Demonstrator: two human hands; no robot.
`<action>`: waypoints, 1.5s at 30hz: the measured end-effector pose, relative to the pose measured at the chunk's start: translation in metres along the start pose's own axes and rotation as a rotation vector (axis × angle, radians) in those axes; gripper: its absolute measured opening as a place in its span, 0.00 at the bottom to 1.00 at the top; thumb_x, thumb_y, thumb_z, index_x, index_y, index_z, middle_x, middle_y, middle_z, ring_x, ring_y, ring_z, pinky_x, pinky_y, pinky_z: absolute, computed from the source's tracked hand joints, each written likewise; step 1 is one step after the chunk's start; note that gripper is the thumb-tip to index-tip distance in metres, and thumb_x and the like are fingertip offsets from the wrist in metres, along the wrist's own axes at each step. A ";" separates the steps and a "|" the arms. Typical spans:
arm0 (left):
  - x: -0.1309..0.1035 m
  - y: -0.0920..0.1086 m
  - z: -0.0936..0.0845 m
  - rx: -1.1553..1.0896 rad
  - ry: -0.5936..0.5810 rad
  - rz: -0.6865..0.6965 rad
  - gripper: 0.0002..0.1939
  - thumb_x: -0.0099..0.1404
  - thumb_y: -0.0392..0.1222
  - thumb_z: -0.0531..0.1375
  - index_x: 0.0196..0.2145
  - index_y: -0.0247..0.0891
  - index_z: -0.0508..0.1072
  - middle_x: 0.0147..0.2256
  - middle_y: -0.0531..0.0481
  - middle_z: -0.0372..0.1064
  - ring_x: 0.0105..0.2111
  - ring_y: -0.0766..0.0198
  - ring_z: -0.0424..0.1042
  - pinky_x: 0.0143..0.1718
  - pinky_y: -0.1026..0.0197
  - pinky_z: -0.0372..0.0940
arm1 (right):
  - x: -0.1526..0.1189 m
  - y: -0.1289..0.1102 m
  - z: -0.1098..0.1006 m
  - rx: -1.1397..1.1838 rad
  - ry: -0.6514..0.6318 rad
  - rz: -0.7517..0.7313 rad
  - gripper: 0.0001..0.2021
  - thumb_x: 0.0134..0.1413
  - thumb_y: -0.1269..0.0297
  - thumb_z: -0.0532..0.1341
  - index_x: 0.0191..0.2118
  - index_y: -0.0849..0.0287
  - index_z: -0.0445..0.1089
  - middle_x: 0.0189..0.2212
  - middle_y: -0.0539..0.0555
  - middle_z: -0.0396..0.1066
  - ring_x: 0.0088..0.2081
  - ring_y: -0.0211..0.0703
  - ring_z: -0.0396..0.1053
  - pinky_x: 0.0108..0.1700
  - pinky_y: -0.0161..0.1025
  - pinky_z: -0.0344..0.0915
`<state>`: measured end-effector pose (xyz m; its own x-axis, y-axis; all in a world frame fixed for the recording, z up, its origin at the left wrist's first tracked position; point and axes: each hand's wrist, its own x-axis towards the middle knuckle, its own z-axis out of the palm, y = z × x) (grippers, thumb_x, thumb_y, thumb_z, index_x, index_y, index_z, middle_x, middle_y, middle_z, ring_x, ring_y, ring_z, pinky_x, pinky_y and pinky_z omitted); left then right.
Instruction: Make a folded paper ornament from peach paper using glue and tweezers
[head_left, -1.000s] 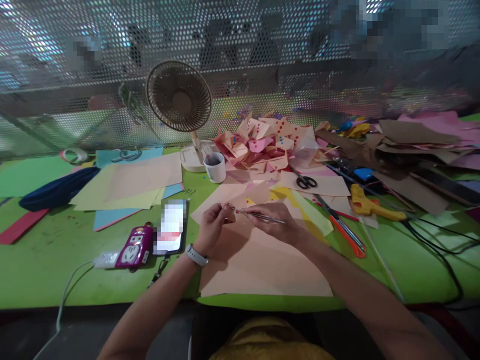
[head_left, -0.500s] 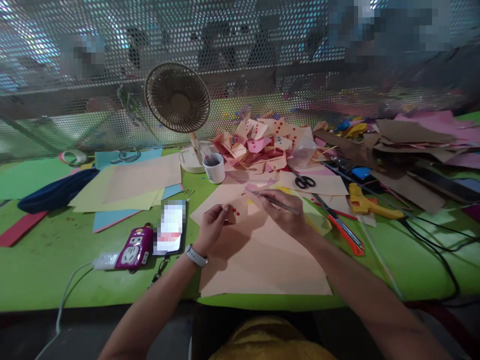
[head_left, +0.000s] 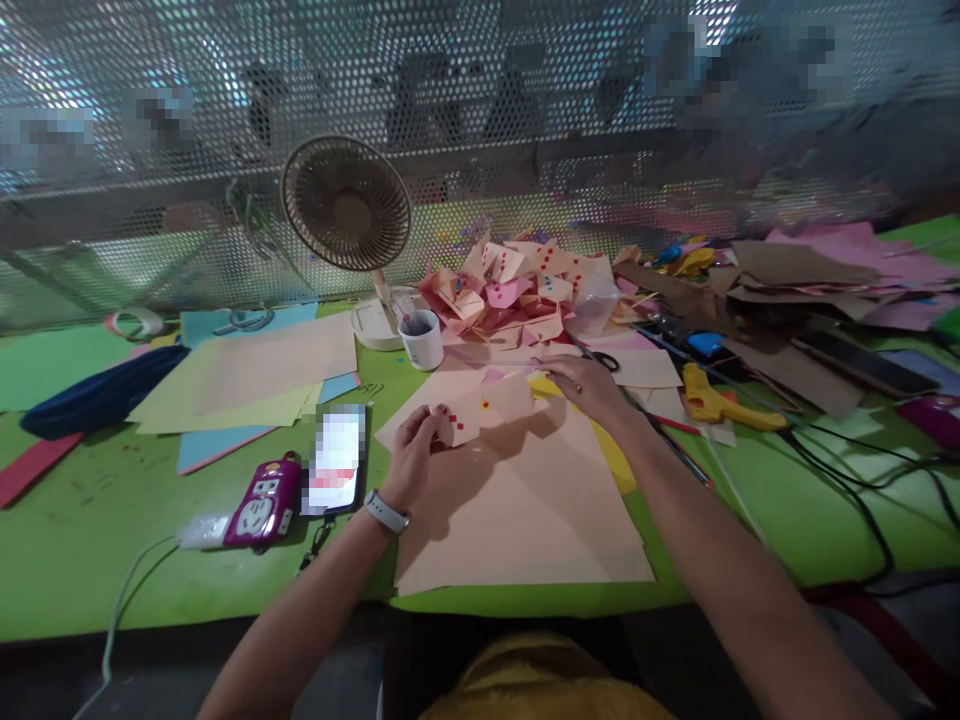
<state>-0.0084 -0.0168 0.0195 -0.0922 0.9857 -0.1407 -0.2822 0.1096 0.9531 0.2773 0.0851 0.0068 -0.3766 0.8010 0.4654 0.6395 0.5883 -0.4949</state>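
My left hand (head_left: 412,445), with a pale watch band on the wrist, pinches a small peach paper piece (head_left: 466,428) bearing red diamonds. My right hand (head_left: 589,388) is palm down over the papers, its fingers around a thin grey tool (head_left: 537,361), mostly hidden by the hand. Between the hands, another peach piece (head_left: 514,400) shows a red diamond on a yellow patch. Large peach sheets (head_left: 525,530) lie beneath both hands. Yellow paper (head_left: 615,462) sticks out at their right side.
A fan (head_left: 349,205) and white cup (head_left: 422,340) stand behind. Folded paper scraps (head_left: 510,290) are heaped beyond my hands. Black scissors (head_left: 606,361), a yellow glue gun (head_left: 724,403) and its cable lie right. A phone (head_left: 337,460) and purple power socket (head_left: 262,503) lie left.
My right hand has moved up and flattened, away from the piece in my left hand. That piece shows more fully. The view has shifted slightly.
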 end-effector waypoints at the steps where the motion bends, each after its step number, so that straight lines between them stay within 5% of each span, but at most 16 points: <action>1: 0.000 0.000 0.000 0.000 0.007 0.008 0.18 0.54 0.55 0.66 0.31 0.37 0.72 0.31 0.52 0.66 0.30 0.67 0.67 0.28 0.64 0.71 | -0.001 0.004 0.002 -0.018 -0.046 0.000 0.14 0.55 0.71 0.57 0.43 0.56 0.77 0.49 0.57 0.75 0.53 0.51 0.71 0.55 0.49 0.66; 6: 0.001 0.000 0.000 -0.004 0.014 0.048 0.18 0.54 0.55 0.67 0.30 0.37 0.72 0.29 0.53 0.65 0.28 0.69 0.66 0.27 0.68 0.66 | 0.003 0.003 0.003 0.016 -0.108 0.082 0.16 0.46 0.77 0.57 0.35 0.54 0.80 0.49 0.56 0.75 0.52 0.53 0.71 0.56 0.51 0.65; 10: 0.000 -0.001 -0.002 0.037 -0.025 0.057 0.17 0.56 0.55 0.66 0.30 0.37 0.73 0.29 0.53 0.67 0.28 0.70 0.65 0.27 0.70 0.64 | 0.006 -0.036 -0.005 0.375 0.026 0.150 0.17 0.56 0.66 0.55 0.47 0.54 0.77 0.50 0.55 0.74 0.53 0.47 0.70 0.56 0.46 0.64; 12: -0.001 -0.002 -0.003 0.066 -0.056 0.061 0.17 0.57 0.55 0.66 0.31 0.37 0.74 0.28 0.53 0.67 0.28 0.70 0.65 0.27 0.71 0.62 | 0.005 -0.058 -0.006 0.519 -0.065 0.222 0.17 0.59 0.58 0.56 0.50 0.55 0.75 0.49 0.56 0.74 0.49 0.46 0.71 0.50 0.42 0.67; 15: -0.003 -0.003 -0.003 0.101 -0.078 0.073 0.17 0.59 0.55 0.64 0.31 0.37 0.73 0.28 0.53 0.67 0.27 0.71 0.66 0.26 0.71 0.61 | 0.003 -0.077 -0.003 0.509 -0.210 0.284 0.18 0.52 0.49 0.64 0.38 0.60 0.78 0.36 0.55 0.77 0.37 0.44 0.72 0.38 0.37 0.66; 18: -0.004 -0.001 0.000 0.087 -0.059 0.079 0.18 0.60 0.57 0.63 0.33 0.37 0.73 0.27 0.53 0.67 0.26 0.71 0.66 0.25 0.71 0.61 | 0.003 -0.080 0.003 0.494 -0.257 0.288 0.19 0.48 0.47 0.66 0.29 0.62 0.76 0.26 0.52 0.73 0.29 0.39 0.68 0.32 0.34 0.62; 23: -0.003 0.001 0.003 0.091 -0.096 0.065 0.19 0.53 0.51 0.70 0.36 0.36 0.74 0.32 0.51 0.73 0.30 0.68 0.70 0.32 0.67 0.66 | 0.003 -0.078 0.009 0.523 -0.229 0.289 0.18 0.49 0.48 0.65 0.30 0.62 0.75 0.26 0.51 0.72 0.30 0.38 0.67 0.33 0.34 0.61; 28: -0.002 0.003 0.002 0.124 -0.083 0.055 0.20 0.51 0.48 0.71 0.38 0.35 0.75 0.28 0.52 0.73 0.25 0.70 0.68 0.27 0.69 0.63 | 0.003 -0.081 0.009 0.579 -0.247 0.293 0.19 0.48 0.47 0.65 0.30 0.61 0.74 0.26 0.51 0.71 0.29 0.38 0.66 0.31 0.34 0.61; 33: 0.002 0.005 -0.004 0.006 -0.126 0.131 0.31 0.54 0.56 0.67 0.53 0.44 0.69 0.44 0.46 0.73 0.42 0.60 0.74 0.41 0.60 0.69 | 0.005 -0.085 0.005 0.675 -0.161 0.333 0.20 0.46 0.46 0.66 0.28 0.61 0.73 0.24 0.50 0.68 0.27 0.36 0.63 0.28 0.34 0.59; 36: 0.002 0.004 -0.005 -0.098 -0.125 0.142 0.27 0.56 0.62 0.63 0.47 0.43 0.72 0.45 0.45 0.73 0.47 0.55 0.72 0.45 0.55 0.70 | 0.005 -0.091 0.006 0.857 -0.027 0.396 0.20 0.45 0.44 0.66 0.28 0.60 0.71 0.25 0.50 0.68 0.26 0.36 0.63 0.28 0.33 0.59; 40: -0.007 -0.003 0.002 0.007 -0.322 0.085 0.23 0.54 0.53 0.69 0.43 0.38 0.75 0.48 0.40 0.73 0.51 0.50 0.71 0.48 0.53 0.69 | -0.001 -0.106 0.017 0.865 -0.008 0.344 0.18 0.47 0.46 0.65 0.28 0.59 0.71 0.25 0.49 0.69 0.28 0.37 0.65 0.30 0.34 0.61; 45: -0.012 -0.015 0.012 0.050 -0.075 0.016 0.22 0.50 0.46 0.72 0.41 0.37 0.76 0.42 0.45 0.75 0.45 0.54 0.73 0.44 0.54 0.72 | -0.007 -0.125 0.029 0.667 -0.008 0.191 0.13 0.55 0.53 0.62 0.32 0.58 0.74 0.31 0.52 0.74 0.35 0.40 0.70 0.40 0.37 0.65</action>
<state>0.0087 -0.0288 0.0102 -0.0238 0.9940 -0.1068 -0.2326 0.0984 0.9676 0.1808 0.0096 0.0439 -0.3055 0.8964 0.3213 0.1470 0.3778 -0.9142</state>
